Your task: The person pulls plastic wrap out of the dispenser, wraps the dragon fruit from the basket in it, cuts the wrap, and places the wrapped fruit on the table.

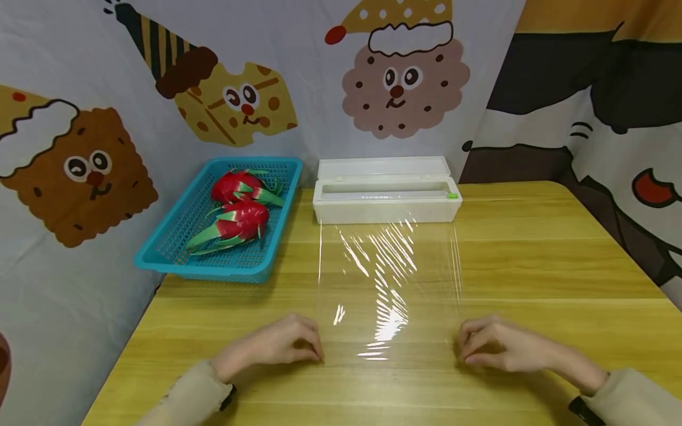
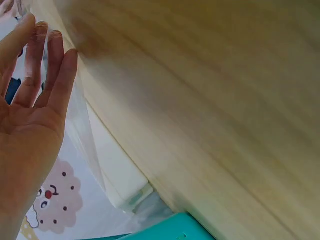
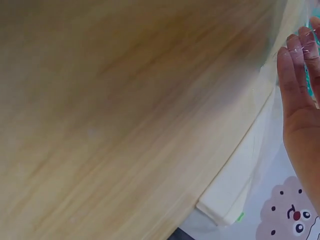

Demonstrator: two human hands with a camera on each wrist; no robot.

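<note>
A sheet of clear plastic wrap (image 1: 391,284) stretches toward me from a white wrap dispenser box (image 1: 388,210), whose lid stands raised at the back. My left hand (image 1: 288,340) pinches the near left corner of the film between thumb and fingers. On the opposite corner, my right hand (image 1: 495,343) pinches the film the same way. The left wrist view shows the left hand (image 2: 37,100) with film at its fingertips and the box (image 2: 117,165) beyond. Film also crosses the fingertips of the right hand (image 3: 302,85) in the right wrist view.
A blue plastic basket (image 1: 218,273) stands at the back left of the wooden table (image 1: 559,266), holding two red dragon fruits (image 1: 242,222) with green tips. A small green slider (image 1: 452,195) sits at the box's right end. Behind the table hangs a cartoon-printed cloth (image 1: 319,118).
</note>
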